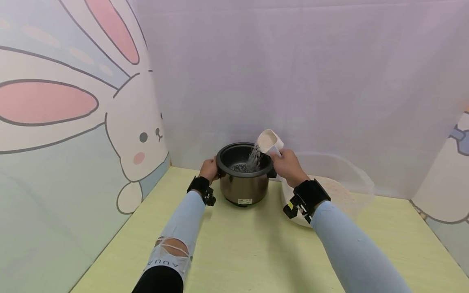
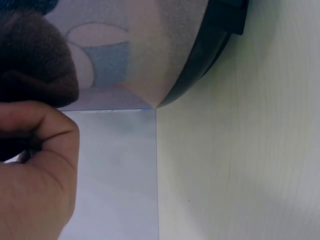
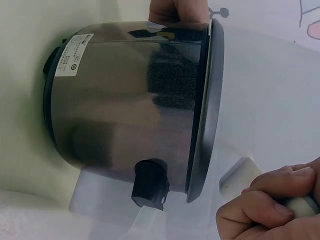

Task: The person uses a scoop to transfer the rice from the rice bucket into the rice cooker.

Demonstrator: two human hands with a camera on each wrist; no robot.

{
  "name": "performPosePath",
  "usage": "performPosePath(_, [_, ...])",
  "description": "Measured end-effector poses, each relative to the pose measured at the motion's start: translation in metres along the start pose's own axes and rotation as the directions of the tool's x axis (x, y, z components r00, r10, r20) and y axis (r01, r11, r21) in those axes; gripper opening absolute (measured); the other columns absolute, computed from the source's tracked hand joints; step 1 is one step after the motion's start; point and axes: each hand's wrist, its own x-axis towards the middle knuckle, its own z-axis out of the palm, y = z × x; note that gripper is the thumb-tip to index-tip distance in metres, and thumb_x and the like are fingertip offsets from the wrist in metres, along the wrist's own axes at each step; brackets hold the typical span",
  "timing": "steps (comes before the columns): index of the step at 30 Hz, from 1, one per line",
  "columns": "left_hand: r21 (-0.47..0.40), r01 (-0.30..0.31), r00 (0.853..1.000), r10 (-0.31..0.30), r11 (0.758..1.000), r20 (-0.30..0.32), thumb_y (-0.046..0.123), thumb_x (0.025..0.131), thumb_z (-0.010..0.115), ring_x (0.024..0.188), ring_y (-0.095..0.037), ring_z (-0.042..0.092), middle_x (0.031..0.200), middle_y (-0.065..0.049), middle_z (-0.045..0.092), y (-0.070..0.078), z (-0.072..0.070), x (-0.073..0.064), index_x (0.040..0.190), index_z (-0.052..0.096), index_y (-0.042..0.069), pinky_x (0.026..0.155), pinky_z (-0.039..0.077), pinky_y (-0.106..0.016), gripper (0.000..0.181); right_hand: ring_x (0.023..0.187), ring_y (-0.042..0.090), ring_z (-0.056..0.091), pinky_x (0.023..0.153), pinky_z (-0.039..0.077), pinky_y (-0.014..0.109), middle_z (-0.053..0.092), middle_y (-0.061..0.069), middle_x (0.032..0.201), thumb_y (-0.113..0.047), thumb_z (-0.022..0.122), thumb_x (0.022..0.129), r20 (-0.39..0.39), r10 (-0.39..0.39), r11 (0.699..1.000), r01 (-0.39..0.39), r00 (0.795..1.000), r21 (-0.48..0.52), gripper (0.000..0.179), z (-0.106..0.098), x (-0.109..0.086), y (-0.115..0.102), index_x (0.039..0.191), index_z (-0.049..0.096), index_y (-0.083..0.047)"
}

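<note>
Open-topped cooker (image 1: 239,185) upright on the pale yellow table (image 1: 223,256), with its printed label (image 1: 245,201) low on the side facing me. My left hand (image 1: 209,169) has its fingers curled, grasping the cooker at its left side. My right hand (image 1: 290,166), at the cooker's upper right, is clenched around the grip of a white scoop (image 1: 277,143); this scoop is tilted above the cooker's right rim, and white grains (image 1: 253,158) stream from it into the dark interior. Right of the cooker, partly behind my right wrist: a translucent container (image 1: 366,181) holding more white grains.
</note>
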Motion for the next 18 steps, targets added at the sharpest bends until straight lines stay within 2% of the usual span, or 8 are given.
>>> performPosePath(4, [0.013, 0.003, 1.0, -0.003, 1.0, 0.0, 0.042, 0.111, 0.041, 0.047, -0.009, 0.044, 0.062, 0.0, 0.047, -0.0023, -0.001, 0.0045, 0.083, 0.05, 0.008, 0.047, 0.041, -0.023, 0.046, 0.061, 0.014, 0.029, 0.06, 0.031, 0.031, 0.035, 0.005, 0.08, -0.021, 0.039, 0.113, 0.002, -0.002, 1.0, 0.002, 1.0, -0.016, 0.032, 0.0019, 0.0014, -0.0006, 0.12, 0.047, 0.01])
performPosePath(7, [0.017, 0.004, 1.0, -0.004, 1.0, -0.005, 0.042, 0.111, 0.041, 0.047, -0.009, 0.043, 0.063, 0.0, 0.048, -0.0008, -0.0005, 0.0021, 0.084, 0.052, 0.008, 0.046, 0.041, -0.023, 0.046, 0.061, 0.015, 0.03, 0.059, 0.03, 0.032, 0.036, 0.007, 0.083, -0.021, 0.039, 0.113, -0.01, -0.005, 0.999, 0.005, 1.0, -0.044, 0.031, 0.0024, 0.0025, 0.0002, 0.117, 0.048, 0.009])
performPosePath(10, [0.02, -0.003, 1.0, 0.003, 1.0, -0.001, 0.042, 0.112, 0.041, 0.047, -0.008, 0.043, 0.063, 0.0, 0.047, 0.0001, -0.0006, -0.0002, 0.084, 0.052, 0.007, 0.048, 0.042, -0.024, 0.045, 0.06, 0.015, 0.029, 0.058, 0.03, 0.033, 0.035, 0.008, 0.082, -0.021, 0.04, 0.113, -0.012, -0.008, 0.997, 0.008, 1.0, -0.071, 0.03, 0.0026, 0.0024, 0.0011, 0.115, 0.049, 0.008])
performPosePath(18, [0.032, -0.008, 1.0, 0.009, 0.999, -0.013, 0.042, 0.112, 0.04, 0.046, -0.009, 0.042, 0.062, 0.0, 0.046, -0.0048, -0.0033, 0.0063, 0.084, 0.052, 0.007, 0.048, 0.042, -0.025, 0.046, 0.057, 0.015, 0.026, 0.058, 0.029, 0.034, 0.035, 0.007, 0.079, -0.021, 0.038, 0.113, 0.012, -0.014, 0.995, 0.015, 1.0, -0.096, 0.031, 0.0062, 0.0028, -0.0007, 0.119, 0.048, 0.008])
